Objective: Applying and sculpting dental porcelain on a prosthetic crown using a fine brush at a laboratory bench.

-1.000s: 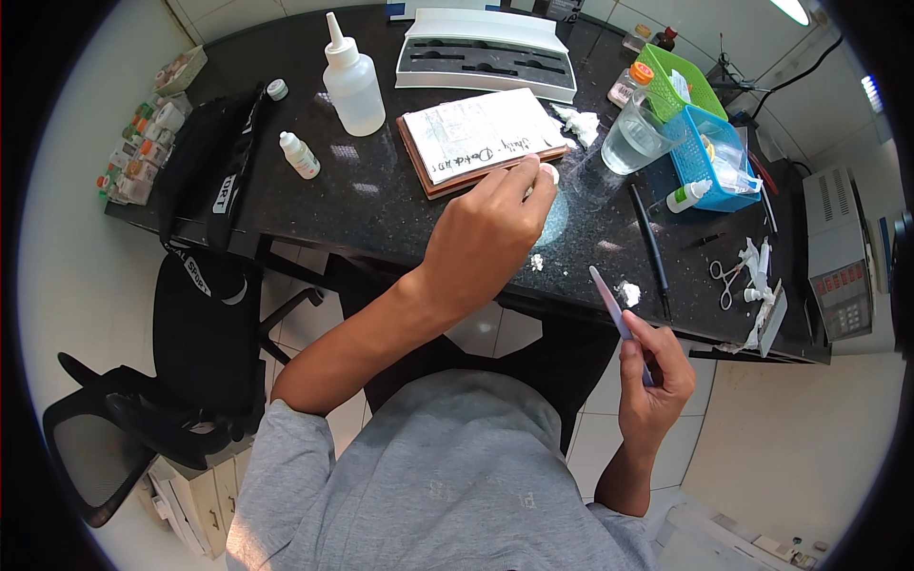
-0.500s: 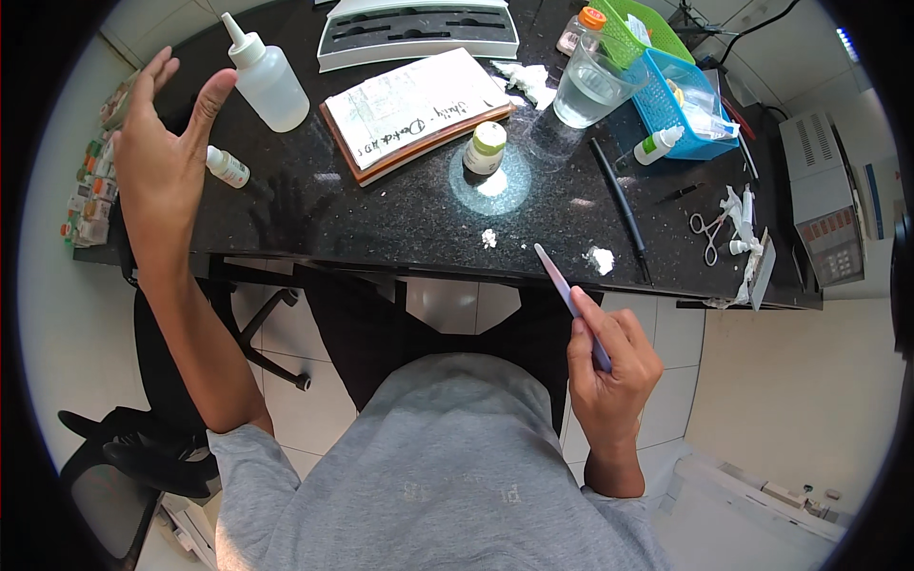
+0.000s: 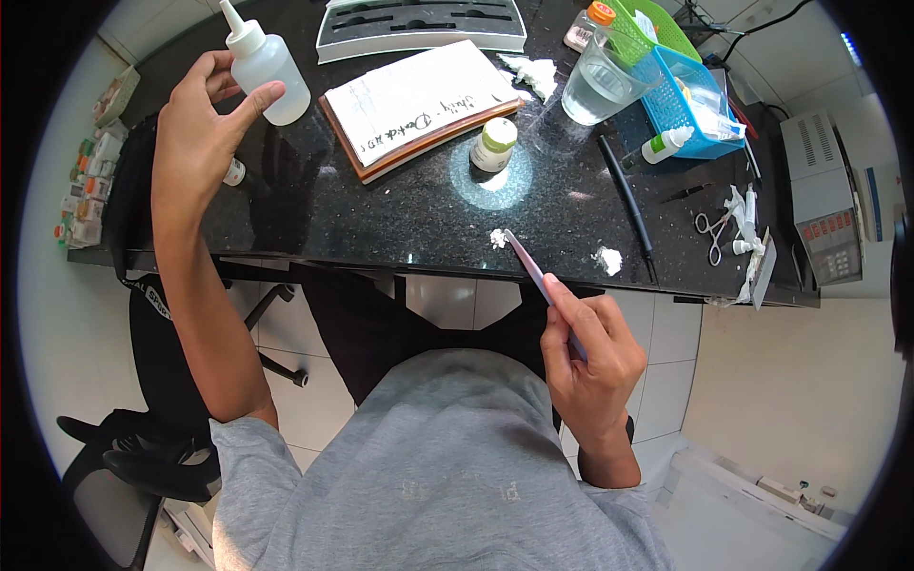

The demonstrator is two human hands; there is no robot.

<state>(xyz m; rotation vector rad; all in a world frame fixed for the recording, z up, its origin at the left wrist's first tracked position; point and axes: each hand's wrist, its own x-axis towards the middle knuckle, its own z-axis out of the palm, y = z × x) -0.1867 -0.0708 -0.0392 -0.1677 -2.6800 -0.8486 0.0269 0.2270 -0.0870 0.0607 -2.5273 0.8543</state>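
Note:
My left hand (image 3: 202, 122) reaches to the far left of the black counter (image 3: 381, 219). Its thumb and fingers close around a white squeeze bottle (image 3: 269, 67) with a pointed nozzle. My right hand (image 3: 587, 352) hovers near my lap in front of the counter edge, shut on a thin flat metal spatula (image 3: 531, 266) that points up and left. The spatula tip lies near a small white lump (image 3: 496, 237) on the counter. A small white jar with a green band (image 3: 495, 144) stands in a bright spot of light.
An open notebook (image 3: 417, 103) lies behind the jar, a grey tray (image 3: 419, 26) beyond it. A glass beaker (image 3: 596, 84), blue basket (image 3: 687, 107), black rod (image 3: 628, 205), scissors (image 3: 709, 233) and another white lump (image 3: 607, 259) are to the right. A grey machine (image 3: 828, 214) stands far right, a black chair (image 3: 152, 419) at left.
My left hand moved from the open space at far left onto the squeeze bottle and is closing on it. My right hand keeps the spatula, now nearer the white lump.

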